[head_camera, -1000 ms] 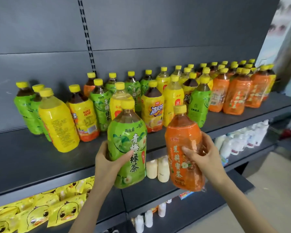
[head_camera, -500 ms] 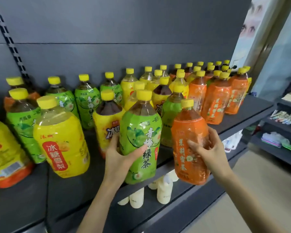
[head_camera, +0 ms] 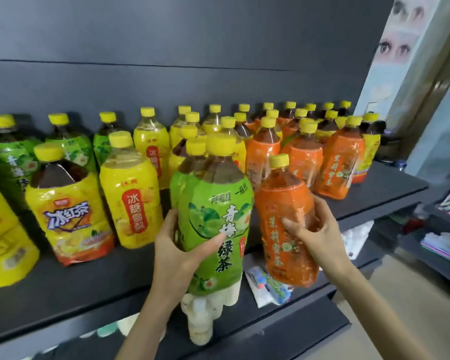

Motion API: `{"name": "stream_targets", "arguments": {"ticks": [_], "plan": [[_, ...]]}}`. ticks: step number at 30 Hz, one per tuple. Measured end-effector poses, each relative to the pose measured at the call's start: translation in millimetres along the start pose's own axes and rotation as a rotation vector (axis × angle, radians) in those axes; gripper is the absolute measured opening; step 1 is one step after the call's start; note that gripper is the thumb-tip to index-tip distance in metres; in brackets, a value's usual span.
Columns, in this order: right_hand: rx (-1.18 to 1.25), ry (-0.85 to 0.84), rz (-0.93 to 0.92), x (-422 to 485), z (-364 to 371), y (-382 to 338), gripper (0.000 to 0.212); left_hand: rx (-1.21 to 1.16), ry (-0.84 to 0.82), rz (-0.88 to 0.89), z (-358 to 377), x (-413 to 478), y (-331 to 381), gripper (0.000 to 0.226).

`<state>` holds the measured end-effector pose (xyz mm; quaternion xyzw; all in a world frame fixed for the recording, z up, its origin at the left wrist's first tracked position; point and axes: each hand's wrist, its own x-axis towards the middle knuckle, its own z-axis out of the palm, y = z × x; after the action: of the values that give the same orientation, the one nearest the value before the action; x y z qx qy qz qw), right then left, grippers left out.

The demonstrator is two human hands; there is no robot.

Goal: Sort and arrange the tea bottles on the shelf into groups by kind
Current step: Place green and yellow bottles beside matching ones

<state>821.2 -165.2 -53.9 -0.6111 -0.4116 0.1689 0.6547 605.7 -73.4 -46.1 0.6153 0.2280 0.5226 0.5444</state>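
My left hand (head_camera: 178,246) grips a green-labelled tea bottle (head_camera: 218,203) with a yellow cap, held upright in front of the shelf edge. My right hand (head_camera: 315,231) grips an orange-labelled tea bottle (head_camera: 283,216), also upright, just to the right of the green one. Behind them the dark shelf (head_camera: 369,193) carries many yellow-capped bottles: green ones (head_camera: 8,162) at the left, yellow ones (head_camera: 130,201) and an iced-tea bottle with a yellow and orange label (head_camera: 68,216) in the middle, orange ones (head_camera: 340,162) at the right.
A lower shelf (head_camera: 283,320) holds small white bottles (head_camera: 200,318) and packets (head_camera: 265,284) right under my hands. Another dark rack with small goods (head_camera: 442,245) stands at the right, with floor between. A dark back panel closes the shelf behind the bottles.
My view has shifted right along the shelf and moved closer. Both hands still hold their bottles, which have come nearer to the orange group at the right.
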Motion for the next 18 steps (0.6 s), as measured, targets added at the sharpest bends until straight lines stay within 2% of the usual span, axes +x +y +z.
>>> {"name": "stream_targets", "arguments": {"ticks": [7,13,18], "plan": [[-0.027,-0.165,0.015,27,-78,18,0.077,0.041,0.198,-0.055,75,-27,-16,0.074],[-0.015,-0.174,0.038,42,-115,35,0.066,0.090,0.202,-0.062,120,-32,-21,0.063],[-0.007,-0.149,0.065,58,-131,42,0.075,0.084,0.166,-0.063,151,-12,-27,0.062]]}}
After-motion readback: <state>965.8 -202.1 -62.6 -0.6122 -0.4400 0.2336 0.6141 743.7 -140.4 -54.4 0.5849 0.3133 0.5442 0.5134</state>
